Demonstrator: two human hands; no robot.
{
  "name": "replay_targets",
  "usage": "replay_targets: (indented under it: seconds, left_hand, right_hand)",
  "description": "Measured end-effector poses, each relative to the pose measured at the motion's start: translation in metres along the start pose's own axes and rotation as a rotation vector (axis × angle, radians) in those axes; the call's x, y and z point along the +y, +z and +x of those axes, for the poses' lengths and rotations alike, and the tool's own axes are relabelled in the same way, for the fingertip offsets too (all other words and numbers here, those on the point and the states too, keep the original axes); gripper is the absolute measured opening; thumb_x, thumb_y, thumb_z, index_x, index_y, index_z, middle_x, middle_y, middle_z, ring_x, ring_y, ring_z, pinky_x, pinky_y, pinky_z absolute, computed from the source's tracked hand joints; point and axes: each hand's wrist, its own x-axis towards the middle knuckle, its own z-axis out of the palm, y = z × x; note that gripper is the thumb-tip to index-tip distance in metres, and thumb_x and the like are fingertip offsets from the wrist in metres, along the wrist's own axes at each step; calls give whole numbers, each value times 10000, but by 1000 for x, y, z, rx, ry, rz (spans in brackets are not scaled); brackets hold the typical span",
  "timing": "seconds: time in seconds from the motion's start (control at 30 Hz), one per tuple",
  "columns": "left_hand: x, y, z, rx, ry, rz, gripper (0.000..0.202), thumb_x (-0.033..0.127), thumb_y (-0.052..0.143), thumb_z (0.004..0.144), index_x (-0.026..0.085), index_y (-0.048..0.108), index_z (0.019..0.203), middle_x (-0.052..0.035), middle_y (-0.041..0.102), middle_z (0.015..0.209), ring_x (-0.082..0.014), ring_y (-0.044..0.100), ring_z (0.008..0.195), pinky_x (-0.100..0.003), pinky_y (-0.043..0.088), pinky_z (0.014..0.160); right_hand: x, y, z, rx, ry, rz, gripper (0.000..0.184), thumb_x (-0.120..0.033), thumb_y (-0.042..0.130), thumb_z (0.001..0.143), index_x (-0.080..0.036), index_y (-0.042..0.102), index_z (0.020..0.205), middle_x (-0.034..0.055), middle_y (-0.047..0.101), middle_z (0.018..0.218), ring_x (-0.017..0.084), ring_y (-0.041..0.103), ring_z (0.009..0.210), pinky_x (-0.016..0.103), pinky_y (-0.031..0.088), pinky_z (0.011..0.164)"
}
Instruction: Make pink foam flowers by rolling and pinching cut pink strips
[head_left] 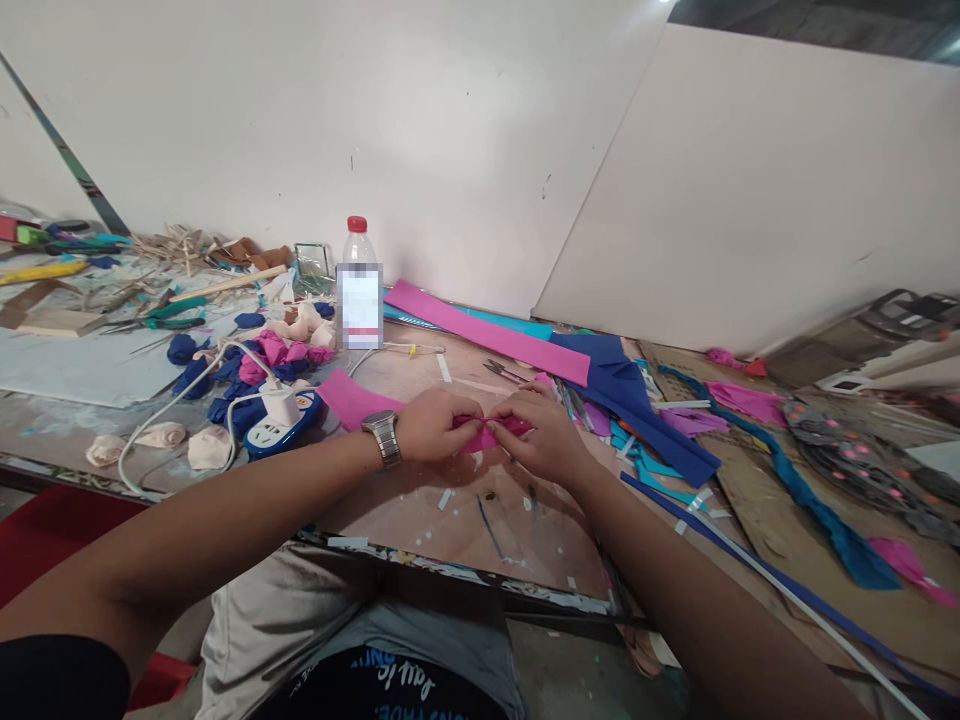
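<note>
My left hand (431, 425), with a metal watch (383, 438) on the wrist, and my right hand (544, 432) meet over the middle of the wooden table (525, 530). Both pinch a small folded piece of pink foam (491, 432) between their fingers. Behind my left hand a flat pink foam piece (349, 397) lies on the table.
A water bottle (359, 285) with a red cap stands behind. A blue power strip (281, 420) with a white plug and cable lies to the left, next to blue, pink and beige foam flowers (259, 360). Pink, blue and teal foam sheets (630, 395) and strips cover the right side.
</note>
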Motion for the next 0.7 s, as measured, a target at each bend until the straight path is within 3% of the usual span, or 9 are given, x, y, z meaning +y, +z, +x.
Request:
replay_targets:
  seconds: [0.37, 0.7]
  left_hand:
    - [-3, 3, 0, -15, -28, -34, 252, 294, 522, 900, 167, 629, 711, 24, 547, 599, -117, 441, 577, -279, 262, 589]
    - [-5, 3, 2, -28, -23, -139, 281, 270, 451, 933, 154, 639, 759, 6, 588, 666, -137, 498, 654, -276, 329, 639]
  right_hand:
    - [1, 0, 1, 12, -17, -6, 78, -260, 638, 933, -245, 682, 870, 13, 772, 836, 206, 679, 799, 462, 384, 1010]
    - [-2, 0, 2, 38, -88, -38, 84, -212, 643, 932, -262, 705, 905, 0, 790, 850, 194, 700, 792, 462, 398, 1033]
